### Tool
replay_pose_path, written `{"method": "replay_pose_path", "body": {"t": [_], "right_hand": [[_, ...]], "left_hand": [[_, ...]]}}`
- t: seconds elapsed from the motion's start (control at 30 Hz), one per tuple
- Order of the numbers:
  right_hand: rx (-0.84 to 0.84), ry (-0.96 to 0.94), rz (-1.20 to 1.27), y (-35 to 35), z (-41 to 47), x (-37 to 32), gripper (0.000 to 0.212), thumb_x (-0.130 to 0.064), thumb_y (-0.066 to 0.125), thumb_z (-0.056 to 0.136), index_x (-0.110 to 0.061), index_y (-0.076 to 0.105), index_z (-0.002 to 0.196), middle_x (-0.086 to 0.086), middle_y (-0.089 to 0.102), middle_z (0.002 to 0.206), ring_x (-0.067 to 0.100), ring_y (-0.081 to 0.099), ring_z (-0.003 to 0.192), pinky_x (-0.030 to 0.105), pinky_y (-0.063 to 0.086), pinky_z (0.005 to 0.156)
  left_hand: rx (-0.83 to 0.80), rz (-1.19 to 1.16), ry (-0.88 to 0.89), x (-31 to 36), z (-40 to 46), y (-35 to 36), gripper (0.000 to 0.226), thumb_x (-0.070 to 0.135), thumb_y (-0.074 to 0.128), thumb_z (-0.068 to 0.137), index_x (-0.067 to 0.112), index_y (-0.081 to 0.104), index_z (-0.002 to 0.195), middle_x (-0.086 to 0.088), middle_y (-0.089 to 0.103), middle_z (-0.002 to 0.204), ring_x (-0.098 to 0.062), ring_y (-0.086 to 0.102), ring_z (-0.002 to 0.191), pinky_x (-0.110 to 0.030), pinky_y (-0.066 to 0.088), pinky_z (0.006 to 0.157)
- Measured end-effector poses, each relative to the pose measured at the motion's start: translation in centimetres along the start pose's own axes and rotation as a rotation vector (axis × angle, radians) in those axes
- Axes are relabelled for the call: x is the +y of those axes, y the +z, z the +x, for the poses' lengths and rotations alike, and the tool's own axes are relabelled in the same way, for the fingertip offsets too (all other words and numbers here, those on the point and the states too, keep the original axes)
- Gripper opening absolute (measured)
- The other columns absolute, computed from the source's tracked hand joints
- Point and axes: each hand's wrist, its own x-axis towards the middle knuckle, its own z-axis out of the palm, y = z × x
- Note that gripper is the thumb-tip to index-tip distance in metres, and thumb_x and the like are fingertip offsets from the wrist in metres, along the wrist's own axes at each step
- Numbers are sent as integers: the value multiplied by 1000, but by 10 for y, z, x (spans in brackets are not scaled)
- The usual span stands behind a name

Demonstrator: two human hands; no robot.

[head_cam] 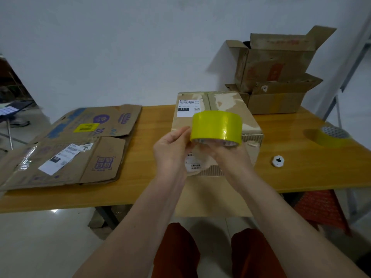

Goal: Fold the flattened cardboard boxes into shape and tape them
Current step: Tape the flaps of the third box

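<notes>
Right hand (230,155) grips the yellow tape roll (216,126) from below; left hand (170,151) pinches at its edge, above the folded box (216,109) on the table (152,121). Recommended: free the tape end, anchor it past the seam, press flat

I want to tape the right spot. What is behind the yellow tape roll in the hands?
The folded brown cardboard box with a white shipping label stands behind the yellow tape roll. The roll covers its near top edge.
</notes>
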Motion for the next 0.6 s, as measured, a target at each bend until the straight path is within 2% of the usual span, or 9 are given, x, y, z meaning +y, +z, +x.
{"method": "replay_pose_path", "body": {"t": [0.03,0.07,0.13,0.2,0.27,0.33,0.43,0.53,0.6], "right_hand": [[94,-24,-7,4,3,-2,21,-13,74,81,-25,66,97,-10,72,89,7,68,86,27,54,70],[141,-55,-3,5,6,-4,19,-9,70,84,-26,65,93,-11,71,85,6,67,82,27,53,66],[151,-102,-19,0,10,-9,27,-3,63,87,-27,62,99,-14,70,91,10,68,88,32,57,68],[172,-142,-81,-11,11,-13,37,7,51,91,-26,57,107,-24,64,92,12,68,87,37,60,66],[189,-189,-197,-19,11,-13,45,11,40,92,-27,50,114,-24,55,93,12,64,85,35,59,62],[194,-210,-293,-21,11,-13,45,9,38,92,-29,47,113,-23,47,93,8,58,83,32,58,58],[219,-272,-491,-18,15,-17,37,6,40,90,-16,49,118,-10,49,96,4,51,83,31,50,65],[210,-308,-611,-19,25,-24,25,5,41,87,-6,48,108,7,47,99,20,45,88,32,33,67],[190,-320,-601,-19,32,-29,21,5,40,87,-5,47,104,13,52,95,25,49,86,38,35,63]], "left_hand": [[12,25,2,-2,-2,3,10,2,71,83,11,74,83,-6,75,82,-14,71,71,-24,59,65],[39,47,14,-1,-3,3,10,3,72,82,13,74,82,-4,75,79,-13,70,68,-25,59,64],[121,52,62,6,0,-3,7,5,73,82,12,73,84,1,75,75,-10,71,68,-22,57,62],[212,34,125,16,10,-16,10,7,73,82,10,72,92,1,75,80,-9,73,76,-20,58,68],[257,88,171,22,18,-27,13,9,74,82,10,72,95,-1,75,86,-10,73,81,-20,58,73],[267,156,183,19,23,-31,14,10,74,83,10,73,96,-2,74,87,-10,72,81,-20,58,73],[301,177,155,12,27,-30,13,11,74,83,10,73,96,-2,74,85,-11,72,79,-20,58,70],[314,180,128,10,34,-29,9,10,74,83,12,73,91,-1,73,83,-10,71,76,-18,57,67],[320,179,115,8,36,-27,7,9,75,82,14,73,85,1,72,78,-7,70,70,-17,56,64]]}}
